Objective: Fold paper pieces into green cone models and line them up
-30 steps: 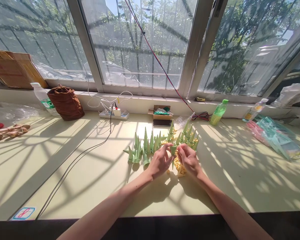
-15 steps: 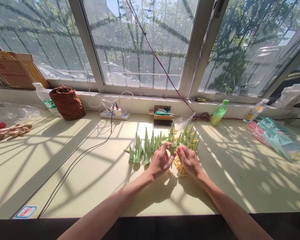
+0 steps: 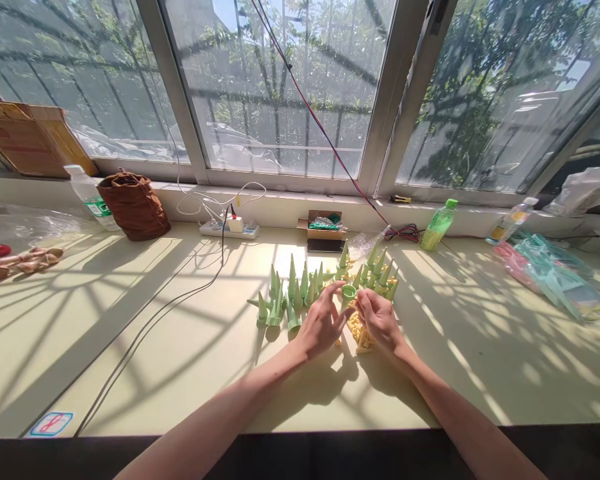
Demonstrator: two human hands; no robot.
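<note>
My left hand (image 3: 321, 321) is closed around a hollow green plastic cone (image 3: 349, 294), its round open end turned up toward me. Close against the cone's rim, the fingers of my right hand (image 3: 381, 321) are pinched together; whatever they hold is too small to make out. Below and between the hands lies a pile of small yellow pieces (image 3: 363, 341), partly covered by my right hand. Several more green cones (image 3: 293, 283) stand or lie to the left of my left hand. Another group of green cones (image 3: 377, 270) points upward behind my right hand.
Behind the cones sits a small open cardboard box (image 3: 325, 230). A white power strip (image 3: 230, 230) trails a black cable across the table (image 3: 190, 373). A green-capped bottle (image 3: 439, 225) and plastic bags (image 3: 560, 273) are on the right; a brown pouch (image 3: 135, 207) stands left.
The cone in my left hand has tipped so that its open end faces me more. My right hand has shifted very slightly, staying by the rim.
</note>
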